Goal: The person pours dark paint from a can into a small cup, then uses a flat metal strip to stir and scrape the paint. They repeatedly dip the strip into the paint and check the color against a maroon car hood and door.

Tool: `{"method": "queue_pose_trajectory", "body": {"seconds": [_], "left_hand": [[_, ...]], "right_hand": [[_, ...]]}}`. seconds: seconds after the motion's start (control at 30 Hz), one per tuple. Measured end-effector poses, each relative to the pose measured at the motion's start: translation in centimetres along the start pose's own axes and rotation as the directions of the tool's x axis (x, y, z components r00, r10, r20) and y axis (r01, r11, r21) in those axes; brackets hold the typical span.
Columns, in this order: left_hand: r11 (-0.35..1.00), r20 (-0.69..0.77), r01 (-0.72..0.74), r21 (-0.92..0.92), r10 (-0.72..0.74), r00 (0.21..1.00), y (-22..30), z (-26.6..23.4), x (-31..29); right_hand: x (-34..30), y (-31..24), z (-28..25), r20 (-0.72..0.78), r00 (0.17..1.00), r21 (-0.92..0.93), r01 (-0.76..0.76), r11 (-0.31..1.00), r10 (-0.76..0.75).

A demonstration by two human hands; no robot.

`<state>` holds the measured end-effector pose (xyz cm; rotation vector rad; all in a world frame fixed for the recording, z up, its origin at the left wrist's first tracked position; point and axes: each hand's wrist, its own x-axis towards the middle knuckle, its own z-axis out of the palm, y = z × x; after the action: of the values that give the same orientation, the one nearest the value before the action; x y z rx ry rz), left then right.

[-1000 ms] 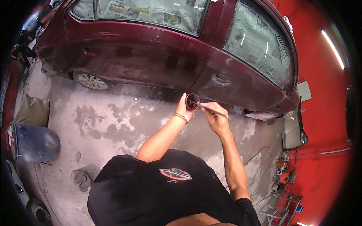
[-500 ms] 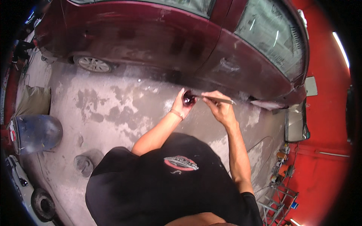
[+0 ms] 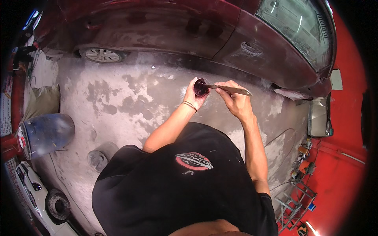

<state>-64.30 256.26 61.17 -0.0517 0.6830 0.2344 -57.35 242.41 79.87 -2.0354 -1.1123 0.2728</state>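
Observation:
My left hand is wrapped around a small round cup, its open top turned up toward me. Dark red liquid, which looks like paint, coats the inside. In my right hand is a long flat stirring stick, gripped between thumb and fingers. One end of the stick reaches over the rim into the cup; the other, with a small hole, points out to the right. How deep the tip sits in the liquid cannot be made out.
A dark red car with dull, sanded-looking panels stands across the far side. At left are a blue drum, a grey bucket and a loose tyre. Metal stands and clutter line the red wall at right.
The view has shifted, so the car sits higher in it. More of the cup's inside shows now, and the stick reaches into it. Both hands keep their hold.

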Motion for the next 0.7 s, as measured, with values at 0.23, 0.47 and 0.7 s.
{"method": "queue_pose_trajectory", "body": {"seconds": [0.23,0.47,0.7], "left_hand": [[0.999,-0.003,-0.020,0.030,0.020,1.000,0.4,0.2,0.2],[0.994,-0.029,-0.065,0.083,0.067,0.997,-0.2,-1.4,-0.3],[0.993,-0.011,0.003,0.118,-0.002,1.000,-0.5,-2.2,0.3]], "right_hand": [[-0.9,-0.9,0.5,-0.020,1.000,0.005,-0.005,1.000,0.005],[-2.4,-0.7,1.4,-0.010,0.990,0.086,-0.140,0.986,0.141],[-1.8,-0.6,0.2,-0.044,0.997,0.004,-0.071,0.997,0.071]]}}
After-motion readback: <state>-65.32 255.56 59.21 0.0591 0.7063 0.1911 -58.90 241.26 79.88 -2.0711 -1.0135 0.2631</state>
